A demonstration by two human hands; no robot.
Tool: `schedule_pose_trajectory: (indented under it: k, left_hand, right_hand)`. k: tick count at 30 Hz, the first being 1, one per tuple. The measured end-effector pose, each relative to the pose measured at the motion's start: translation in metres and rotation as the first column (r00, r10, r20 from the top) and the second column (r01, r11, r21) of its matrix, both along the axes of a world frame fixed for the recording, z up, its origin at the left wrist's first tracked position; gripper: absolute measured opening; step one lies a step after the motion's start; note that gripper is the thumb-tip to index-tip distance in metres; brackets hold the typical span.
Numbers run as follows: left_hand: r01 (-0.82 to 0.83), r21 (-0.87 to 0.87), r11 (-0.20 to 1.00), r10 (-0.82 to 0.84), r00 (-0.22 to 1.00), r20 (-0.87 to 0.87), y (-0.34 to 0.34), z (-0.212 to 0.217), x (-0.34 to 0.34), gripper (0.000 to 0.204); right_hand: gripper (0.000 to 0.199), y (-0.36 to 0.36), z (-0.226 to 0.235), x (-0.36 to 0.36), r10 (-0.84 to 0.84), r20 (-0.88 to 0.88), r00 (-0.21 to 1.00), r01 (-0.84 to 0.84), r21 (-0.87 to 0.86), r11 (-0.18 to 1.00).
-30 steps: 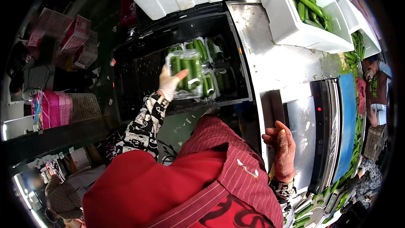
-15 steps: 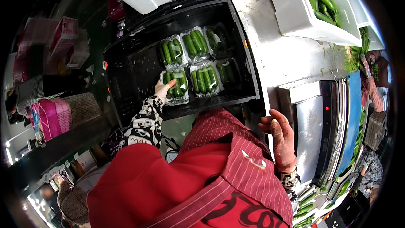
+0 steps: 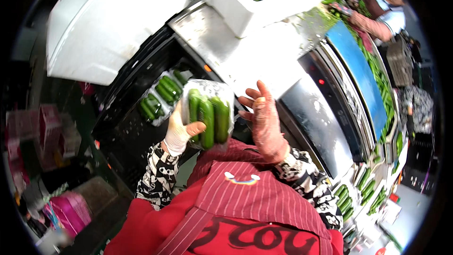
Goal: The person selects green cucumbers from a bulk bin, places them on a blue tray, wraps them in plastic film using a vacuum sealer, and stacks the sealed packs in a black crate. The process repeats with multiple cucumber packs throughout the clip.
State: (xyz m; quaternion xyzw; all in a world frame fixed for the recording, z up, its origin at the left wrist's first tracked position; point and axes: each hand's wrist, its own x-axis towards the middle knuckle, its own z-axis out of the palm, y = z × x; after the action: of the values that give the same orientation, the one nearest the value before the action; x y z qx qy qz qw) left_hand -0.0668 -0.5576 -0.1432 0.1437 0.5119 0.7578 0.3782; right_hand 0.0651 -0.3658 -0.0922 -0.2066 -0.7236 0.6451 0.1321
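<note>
A film-wrapped tray of cucumbers (image 3: 206, 115) is raised in front of me above the crate's edge. My left hand (image 3: 177, 131), in a pale glove, grips its left side with the thumb across the top. Just right of the tray is my right hand (image 3: 268, 130), its fingers spread and holding nothing. Below and beyond lies a black plastic crate (image 3: 127, 148). Inside it, other wrapped cucumber packs (image 3: 167, 89) lie toward the far end; the raised tray and my hand hide part of the crate.
A steel table (image 3: 212, 30) extends beyond the crate. On it stands a white foam box (image 3: 238, 16) of loose cucumbers. A metal machine (image 3: 318, 127) with a red light is at right, beside a blue panel (image 3: 361, 80). Another person's gloved hand (image 3: 340, 8) works among greens, far right.
My left hand has lifted a wrapped cucumber tray out of the crate and brought it rightward. My right hand has moved left, close beside it. The view has turned to the right.
</note>
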Motion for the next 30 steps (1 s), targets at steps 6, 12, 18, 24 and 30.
schedule_pose_trajectory:
  k: [6, 12, 18, 24, 30]
  left_hand:
    - [0.245, -0.126, 0.961, -0.272, 0.91, -0.312, 0.062, 0.053, 0.03, 0.112]
    - [0.405, -0.139, 0.904, -0.428, 0.842, -0.329, 0.102, 0.06, 0.031, 0.099]
    - [0.592, -0.094, 0.801, -0.596, 0.769, -0.233, 0.179, 0.092, -0.005, 0.097]
    - [0.81, -0.348, 0.473, -0.791, 0.217, -0.572, 0.353, 0.188, -0.003, 0.092]
    - [0.742, -0.615, 0.266, -0.738, -0.253, -0.625, 0.54, 0.228, 0.077, 0.08]
  right_hand:
    - [0.049, 0.001, 0.006, 0.003, -0.229, -0.151, 0.961, 0.269, 0.341, 0.901]
    - [0.035, 0.02, -0.012, 0.026, -0.479, -0.158, 0.863, 0.493, 0.058, 0.868]
    - [0.04, 0.07, 0.031, 0.036, -0.534, -0.096, 0.84, 0.541, 0.077, 0.837]
    - [0.047, 0.174, 0.102, 0.095, -0.575, -0.235, 0.784, 0.617, 0.19, 0.763]
    - [0.04, 0.301, 0.089, 0.167, -0.622, -0.273, 0.734, 0.679, 0.29, 0.674]
